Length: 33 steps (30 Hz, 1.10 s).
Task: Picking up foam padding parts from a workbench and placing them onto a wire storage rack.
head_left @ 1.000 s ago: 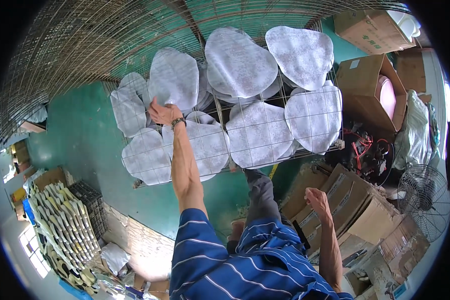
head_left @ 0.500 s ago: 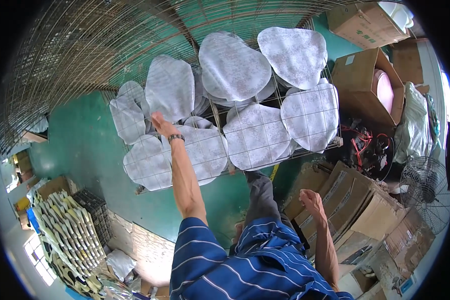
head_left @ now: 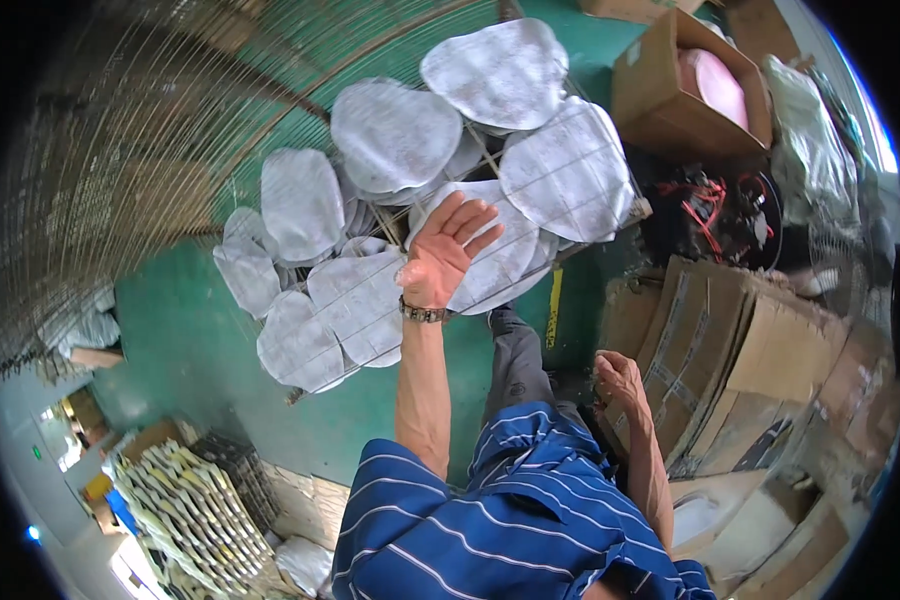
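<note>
My left hand [head_left: 445, 250] is raised with its palm up and fingers spread, and nothing lies in it. A banded watch or bracelet [head_left: 423, 312] circles that wrist. Behind the hand, stacks of flat, rounded, grey-white mottled pieces [head_left: 395, 135] sit in a wire mesh rack [head_left: 488, 150]. The hand overlaps one of the nearer pieces [head_left: 500, 245] in the picture; I cannot tell whether it touches it. My right hand [head_left: 618, 378] hangs beside my body with its fingers curled in and nothing visible in them. It is nearest to some flattened cardboard boxes [head_left: 705, 350].
Wire mesh panels [head_left: 160, 130] rise at the far left. An open cardboard box [head_left: 650, 85] holding a pink rounded piece stands at the far right, near a dark container with red cords [head_left: 710, 210]. Stacked pale shaped pieces [head_left: 195, 500] are at lower left. The floor [head_left: 180, 330] is green.
My left hand has moved right and nearer from the left part of the rack, turning palm up. The view has shifted, so the rack looks tilted. My right hand stays by my side.
</note>
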Tool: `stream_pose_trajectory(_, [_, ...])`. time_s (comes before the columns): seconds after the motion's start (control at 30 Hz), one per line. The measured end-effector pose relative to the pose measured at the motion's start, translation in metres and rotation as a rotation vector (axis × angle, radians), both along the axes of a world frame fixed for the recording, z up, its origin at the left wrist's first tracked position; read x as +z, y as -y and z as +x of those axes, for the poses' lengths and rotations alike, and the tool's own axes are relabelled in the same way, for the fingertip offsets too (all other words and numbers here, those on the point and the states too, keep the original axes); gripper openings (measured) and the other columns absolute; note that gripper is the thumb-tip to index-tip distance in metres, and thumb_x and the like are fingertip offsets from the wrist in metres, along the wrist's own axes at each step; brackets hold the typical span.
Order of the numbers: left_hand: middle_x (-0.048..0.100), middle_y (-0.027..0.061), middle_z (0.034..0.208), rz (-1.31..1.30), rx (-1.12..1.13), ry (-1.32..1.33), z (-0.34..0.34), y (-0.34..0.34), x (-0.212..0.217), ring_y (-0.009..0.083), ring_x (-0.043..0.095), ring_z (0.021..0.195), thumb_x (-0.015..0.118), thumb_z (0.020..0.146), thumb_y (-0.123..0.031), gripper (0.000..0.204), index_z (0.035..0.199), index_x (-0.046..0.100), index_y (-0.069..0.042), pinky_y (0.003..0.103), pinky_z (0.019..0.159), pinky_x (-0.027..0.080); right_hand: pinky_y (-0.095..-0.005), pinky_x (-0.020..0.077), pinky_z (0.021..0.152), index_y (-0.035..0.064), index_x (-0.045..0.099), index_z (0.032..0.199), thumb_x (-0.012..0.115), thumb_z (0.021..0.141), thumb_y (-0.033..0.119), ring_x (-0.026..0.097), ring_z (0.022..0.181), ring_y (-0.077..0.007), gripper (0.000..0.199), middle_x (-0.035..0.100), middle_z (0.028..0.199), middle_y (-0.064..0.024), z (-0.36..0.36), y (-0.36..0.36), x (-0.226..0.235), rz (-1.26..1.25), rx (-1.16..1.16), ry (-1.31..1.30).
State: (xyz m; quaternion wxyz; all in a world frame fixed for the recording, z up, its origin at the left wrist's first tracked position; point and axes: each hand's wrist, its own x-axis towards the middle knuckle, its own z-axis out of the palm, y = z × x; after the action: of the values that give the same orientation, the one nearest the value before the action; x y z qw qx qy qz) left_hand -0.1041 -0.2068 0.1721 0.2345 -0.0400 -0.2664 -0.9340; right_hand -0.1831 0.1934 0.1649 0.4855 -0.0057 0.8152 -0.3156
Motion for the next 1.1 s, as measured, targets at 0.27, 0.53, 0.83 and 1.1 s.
stream_pose_trajectory(0.27, [0.048,0.0237,0.148,-0.183,-0.309,0.058,-0.041,-0.139,0.069,0.0404,0.044,0.140,0.089,0.069,-0.048,0.112,0.152,0.035,0.003,0.057,0.117,0.034,-0.0290,0.0522,0.069,-0.0009,0.068,0.123,0.063,0.096,0.034,0.064,0.076,-0.0153,0.044,0.070,0.089,-0.0081,0.037,-0.128,0.013,-0.113,-0.300,-0.017])
stream_pose_trajectory(0.53, [0.053,0.0218,0.144,-0.441,-0.566,0.170,-0.079,-0.292,0.106,0.0376,0.053,0.133,0.080,0.086,-0.026,0.081,0.149,0.040,0.004,0.051,0.112,0.042,-0.0314,0.0522,0.070,-0.0011,0.071,0.115,0.064,0.092,0.034,0.066,0.075,-0.0154,0.042,0.072,0.083,-0.0076,0.096,-0.263,-0.013,-0.133,-0.590,-0.097])
stream_pose_trajectory(0.83, [0.067,0.0205,0.121,-2.281,-1.104,0.338,-0.106,-0.398,-0.006,0.0347,0.066,0.110,0.079,0.080,-0.028,0.067,0.138,0.055,-0.004,0.042,0.096,0.052,-0.0483,0.0560,0.082,0.0105,0.077,0.101,0.061,0.083,0.039,0.071,0.090,-0.0370,0.038,0.075,0.092,-0.0165,0.164,-0.321,-0.046,0.047,-0.962,-0.272])
stream_pose_trajectory(1.1, [0.070,0.0119,0.116,-1.662,-1.401,0.980,-0.051,-0.396,-0.177,0.0225,0.068,0.099,0.075,0.089,-0.021,0.052,0.136,0.058,-0.004,0.035,0.085,0.055,-0.0496,0.0546,0.085,0.0090,0.076,0.106,0.060,0.088,0.036,0.070,0.095,-0.0403,0.036,0.074,0.095,-0.0196,0.212,-0.350,-0.039,0.058,-1.211,-0.255])
